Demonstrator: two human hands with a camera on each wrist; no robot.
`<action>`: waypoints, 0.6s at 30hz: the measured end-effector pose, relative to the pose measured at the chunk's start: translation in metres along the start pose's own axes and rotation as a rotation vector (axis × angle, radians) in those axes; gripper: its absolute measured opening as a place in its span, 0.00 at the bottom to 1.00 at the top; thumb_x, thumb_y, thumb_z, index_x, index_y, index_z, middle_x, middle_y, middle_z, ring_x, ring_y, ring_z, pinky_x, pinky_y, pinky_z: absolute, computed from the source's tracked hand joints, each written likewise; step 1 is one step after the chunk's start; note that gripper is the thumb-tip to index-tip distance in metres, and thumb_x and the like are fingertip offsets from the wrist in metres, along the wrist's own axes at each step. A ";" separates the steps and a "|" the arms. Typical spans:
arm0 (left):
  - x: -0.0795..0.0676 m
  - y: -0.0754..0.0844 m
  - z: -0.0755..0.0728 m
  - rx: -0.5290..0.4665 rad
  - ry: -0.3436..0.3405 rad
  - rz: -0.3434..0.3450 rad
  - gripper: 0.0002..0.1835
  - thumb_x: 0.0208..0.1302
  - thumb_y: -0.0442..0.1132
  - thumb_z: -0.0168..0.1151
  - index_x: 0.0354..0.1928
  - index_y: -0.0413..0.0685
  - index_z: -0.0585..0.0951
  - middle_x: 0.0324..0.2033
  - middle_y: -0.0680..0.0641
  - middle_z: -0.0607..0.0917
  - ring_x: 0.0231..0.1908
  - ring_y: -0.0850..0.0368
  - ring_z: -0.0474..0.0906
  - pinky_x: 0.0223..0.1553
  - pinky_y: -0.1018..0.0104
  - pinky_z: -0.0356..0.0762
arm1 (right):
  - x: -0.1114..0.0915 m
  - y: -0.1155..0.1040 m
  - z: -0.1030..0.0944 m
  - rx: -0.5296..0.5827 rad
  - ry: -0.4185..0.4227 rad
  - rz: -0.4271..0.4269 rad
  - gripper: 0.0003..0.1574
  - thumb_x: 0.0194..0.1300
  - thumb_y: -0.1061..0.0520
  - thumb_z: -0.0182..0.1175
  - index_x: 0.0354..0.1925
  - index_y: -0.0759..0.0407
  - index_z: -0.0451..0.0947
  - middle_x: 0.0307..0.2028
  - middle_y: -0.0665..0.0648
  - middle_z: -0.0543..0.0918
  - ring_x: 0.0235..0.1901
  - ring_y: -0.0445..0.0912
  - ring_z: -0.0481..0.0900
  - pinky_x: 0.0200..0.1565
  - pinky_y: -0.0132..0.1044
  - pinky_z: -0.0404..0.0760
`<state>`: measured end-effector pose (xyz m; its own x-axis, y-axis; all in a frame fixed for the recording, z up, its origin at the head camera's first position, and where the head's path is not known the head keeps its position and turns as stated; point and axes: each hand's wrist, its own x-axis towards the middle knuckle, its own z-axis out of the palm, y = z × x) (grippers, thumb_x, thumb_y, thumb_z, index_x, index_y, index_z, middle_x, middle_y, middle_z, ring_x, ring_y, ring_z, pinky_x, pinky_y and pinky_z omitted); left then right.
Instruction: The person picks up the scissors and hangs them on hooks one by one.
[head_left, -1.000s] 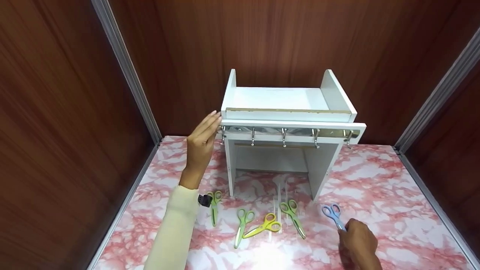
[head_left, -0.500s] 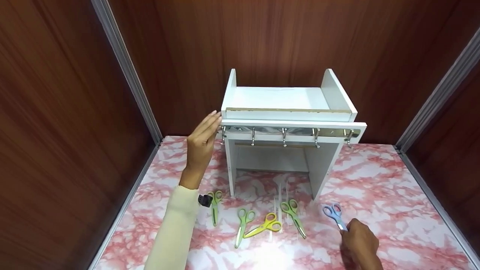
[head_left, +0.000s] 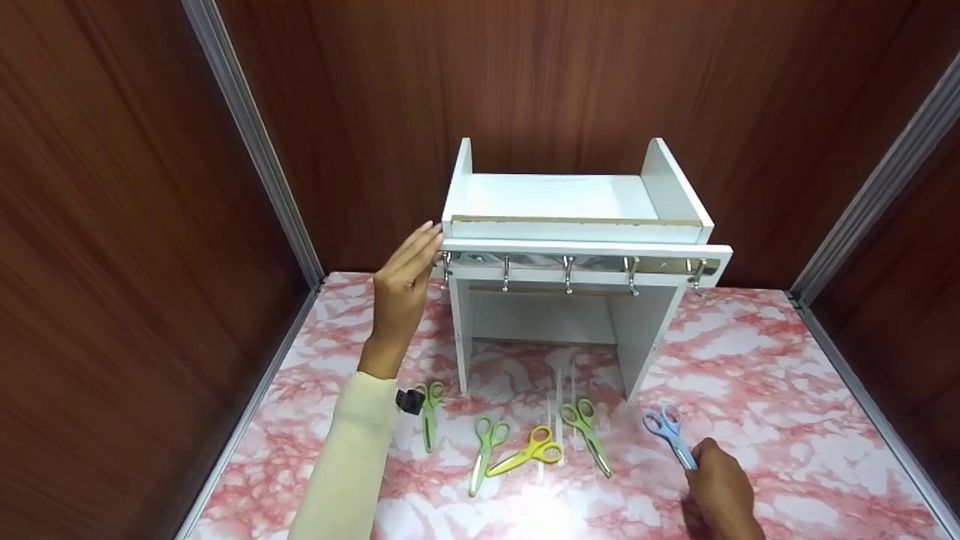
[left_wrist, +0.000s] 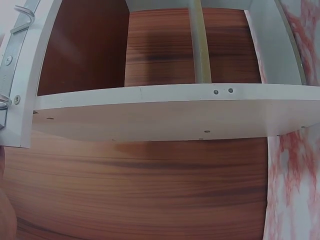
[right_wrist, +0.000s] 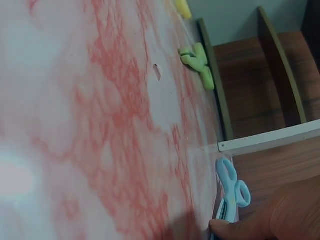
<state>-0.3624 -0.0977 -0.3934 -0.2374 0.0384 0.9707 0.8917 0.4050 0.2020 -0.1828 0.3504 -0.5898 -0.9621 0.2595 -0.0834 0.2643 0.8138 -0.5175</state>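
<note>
A white wooden shelf rack [head_left: 574, 234] with a row of metal hooks [head_left: 568, 274] along its front stands on the table. My left hand [head_left: 403, 292] rests against the rack's left front edge with its fingers straight. In the left wrist view only a sliver of that hand [left_wrist: 6, 215] shows, beside the hook board [left_wrist: 20, 100]. My right hand [head_left: 721, 484] pinches the blade end of light blue scissors [head_left: 666, 427], their handle loops pointing away toward the rack. The right wrist view shows the thumb [right_wrist: 223, 228] on the blades of these scissors [right_wrist: 229, 186].
Green scissors [head_left: 429, 420] lie beside the left sleeve. Another green pair [head_left: 484, 454], yellow scissors [head_left: 529, 451] and a third green pair [head_left: 586, 435] lie in front of the rack. Brown wood-look panels [head_left: 375, 90] enclose the pink marbled table [head_left: 300, 435].
My right hand has shifted slightly down along the blue scissors, and more of their blades shows. The left hand, the rack and the other scissors have kept their places.
</note>
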 end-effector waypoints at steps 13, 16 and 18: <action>0.001 0.000 0.000 0.005 -0.006 -0.004 0.15 0.65 0.25 0.65 0.53 0.38 0.87 0.55 0.40 0.86 0.60 0.45 0.80 0.64 0.59 0.75 | -0.005 0.004 0.003 0.031 0.059 -0.010 0.06 0.59 0.65 0.69 0.29 0.63 0.79 0.24 0.55 0.81 0.27 0.51 0.78 0.29 0.52 0.77; 0.000 0.000 0.000 0.010 -0.006 -0.005 0.15 0.65 0.25 0.65 0.53 0.38 0.87 0.55 0.40 0.86 0.60 0.46 0.80 0.64 0.59 0.75 | -0.006 0.005 0.005 0.042 0.085 -0.022 0.06 0.59 0.65 0.69 0.29 0.62 0.79 0.23 0.54 0.81 0.27 0.51 0.77 0.28 0.50 0.76; 0.000 -0.001 0.000 0.015 -0.008 -0.003 0.15 0.65 0.25 0.65 0.53 0.38 0.87 0.55 0.40 0.86 0.60 0.46 0.80 0.64 0.60 0.75 | -0.006 0.005 0.006 0.059 0.084 -0.019 0.05 0.60 0.65 0.68 0.30 0.63 0.80 0.24 0.54 0.81 0.27 0.50 0.77 0.28 0.48 0.75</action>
<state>-0.3628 -0.0983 -0.3936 -0.2434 0.0440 0.9689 0.8851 0.4188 0.2033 -0.1758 0.3495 -0.5965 -0.9573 0.2892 -0.0027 0.2396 0.7878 -0.5675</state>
